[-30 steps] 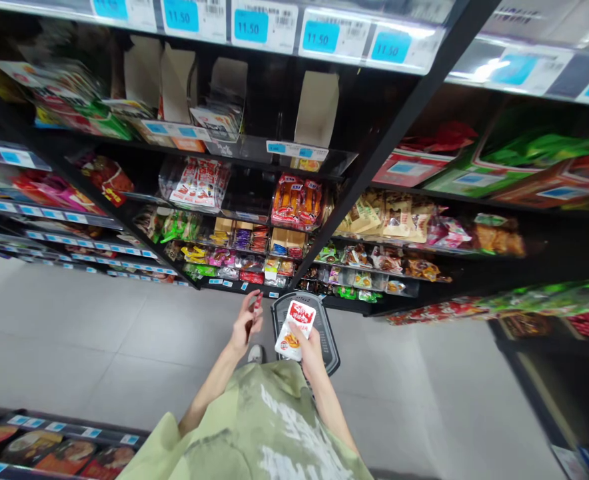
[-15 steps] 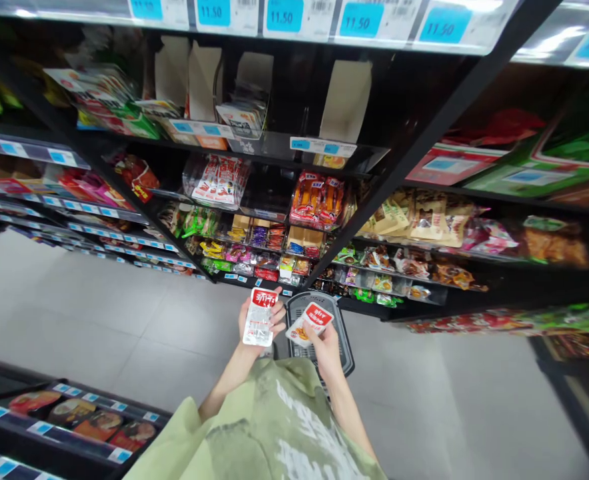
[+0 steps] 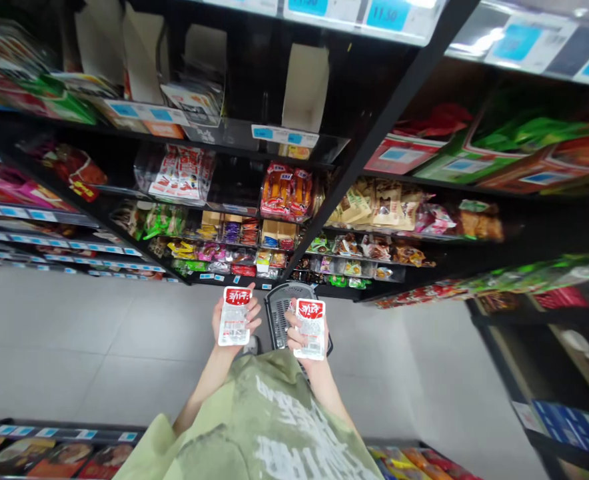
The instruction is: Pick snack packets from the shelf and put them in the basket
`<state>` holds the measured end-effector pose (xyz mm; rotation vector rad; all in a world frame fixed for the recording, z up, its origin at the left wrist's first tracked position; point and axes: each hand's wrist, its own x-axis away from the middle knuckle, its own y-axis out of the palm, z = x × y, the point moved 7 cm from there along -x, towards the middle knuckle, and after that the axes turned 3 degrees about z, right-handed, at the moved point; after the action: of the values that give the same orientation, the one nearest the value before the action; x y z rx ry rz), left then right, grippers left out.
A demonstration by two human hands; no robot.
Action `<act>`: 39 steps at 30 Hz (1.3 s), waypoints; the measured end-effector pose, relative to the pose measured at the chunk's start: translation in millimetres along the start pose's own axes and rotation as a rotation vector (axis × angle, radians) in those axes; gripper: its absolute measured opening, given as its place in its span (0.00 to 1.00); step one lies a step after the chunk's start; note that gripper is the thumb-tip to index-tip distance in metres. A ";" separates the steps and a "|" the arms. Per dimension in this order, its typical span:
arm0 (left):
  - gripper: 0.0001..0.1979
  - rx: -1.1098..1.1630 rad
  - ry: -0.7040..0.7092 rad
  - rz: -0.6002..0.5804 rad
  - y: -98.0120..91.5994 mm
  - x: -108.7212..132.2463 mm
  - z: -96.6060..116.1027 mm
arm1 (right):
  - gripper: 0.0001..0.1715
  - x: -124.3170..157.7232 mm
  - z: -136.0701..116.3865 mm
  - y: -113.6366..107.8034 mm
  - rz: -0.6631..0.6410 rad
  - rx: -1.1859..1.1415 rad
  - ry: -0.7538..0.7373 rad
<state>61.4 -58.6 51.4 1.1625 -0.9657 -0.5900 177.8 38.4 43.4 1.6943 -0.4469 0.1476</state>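
Two small flat packets with red tops and white lower halves are held upright side by side over the floor. My left hand [image 3: 251, 320] holds the left packet [image 3: 234, 327], its fingers bent around the right edge. In my right hand [image 3: 294, 331] is the other packet [image 3: 311, 328], gripped from its left side with the fingers showing at that edge. Both packets show a silvery white face with small print, too small to read. Below and partly behind my right hand lies a dark grey basket [image 3: 277, 319] on the floor.
Black shelves [image 3: 399, 87] with snack packs rise ahead and to the right. Red snack packs [image 3: 286, 192] sit mid-shelf. Grey tiled floor [image 3: 159, 327] lies around me. Another low shelf with packaged goods [image 3: 64, 460] stands at the bottom left.
My right hand has turned its packet over, from a face with a food picture to the printed white face, and holds it more upright. The view has shifted to the right.
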 end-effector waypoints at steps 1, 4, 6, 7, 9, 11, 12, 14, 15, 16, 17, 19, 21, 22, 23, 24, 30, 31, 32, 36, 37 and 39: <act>0.34 -0.003 -0.002 0.003 -0.7 -0.1 -0.7 | 0.30 0.0 0.1 -1.2 -0.004 -0.007 0.002; 0.35 -0.030 0.013 0.001 -6.1 -1.1 -1.2 | 0.25 -0.5 0.7 -3.7 0.000 -0.004 -0.008; 0.36 -0.113 0.044 0.007 -13.1 -2.9 -0.4 | 0.19 -0.5 -0.4 -4.2 0.013 0.009 -0.034; 0.37 -0.191 0.067 0.027 -18.0 -4.2 0.2 | 0.16 -0.5 -1.1 -4.4 0.022 0.023 -0.051; 0.36 -0.408 0.125 0.117 -29.4 -6.8 2.0 | 0.14 -1.0 -2.5 -6.0 0.053 0.072 -0.090; 0.34 -0.636 0.169 0.216 -37.7 -8.6 2.7 | 0.13 -2.5 -2.5 -9.5 0.106 0.173 -0.132; 0.33 -0.730 0.176 0.249 -39.7 -9.3 1.5 | 0.14 -3.7 -2.0 -11.9 0.141 0.246 -0.156; 0.32 -0.864 0.165 0.261 -39.7 -10.6 -4.5 | 0.15 -6.6 -1.3 -17.6 0.225 0.434 -0.216; 0.32 -0.905 0.156 0.254 -38.8 -11.2 -8.4 | 0.16 -8.1 -1.1 -20.6 0.270 0.540 -0.249; 0.31 -0.930 0.143 0.247 -38.2 -11.6 -12.7 | 0.18 -9.5 -1.5 -23.5 0.316 0.641 -0.286; 0.31 -0.938 0.125 0.238 -37.8 -12.1 -17.2 | 0.19 -10.5 -2.4 -26.4 0.360 0.732 -0.325; 0.33 -0.933 0.076 0.201 -37.2 -13.2 -26.5 | 0.19 -11.8 -5.4 -30.9 0.434 0.879 -0.409; 0.33 -0.959 0.050 0.147 -35.5 -14.3 -32.6 | 0.19 -12.0 -9.0 -33.6 0.483 0.979 -0.489; 0.32 -0.992 0.047 0.113 -34.0 -14.8 -34.3 | 0.19 -12.0 -10.5 -34.4 0.499 1.010 -0.523; 0.30 -1.032 0.048 0.076 -32.1 -15.2 -35.3 | 0.19 -11.9 -11.7 -35.0 0.512 1.028 -0.551; 0.30 -1.074 0.047 0.041 -30.3 -15.5 -36.0 | 0.19 -11.7 -12.5 -35.6 0.523 1.027 -0.576; 0.30 -1.065 0.010 -0.009 -25.4 -16.6 -36.3 | 0.23 -10.3 -12.1 -37.7 0.493 0.866 -0.594; 0.29 -1.035 0.015 0.005 -25.9 -17.0 -35.9 | 0.22 -11.1 -10.4 -37.1 0.451 0.847 -0.555; 0.29 -1.010 0.030 0.028 -27.1 -17.5 -34.8 | 0.22 -12.1 -8.2 -36.5 0.402 0.838 -0.506; 0.27 -1.004 0.111 0.139 -34.2 -20.3 -27.7 | 0.26 -12.2 -3.8 -39.5 0.307 0.897 -0.388; 0.26 -1.033 0.116 0.132 -34.0 -21.8 -26.6 | 0.26 -11.5 -5.5 -41.8 0.321 0.925 -0.405; 0.23 -1.130 0.124 0.072 -30.0 -26.4 -23.3 | 0.23 -10.9 -9.8 -46.8 0.346 0.974 -0.453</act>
<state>71.3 -35.5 12.7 0.1450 -0.4148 -0.8280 186.7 55.4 -1.8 2.6045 -1.1366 0.2598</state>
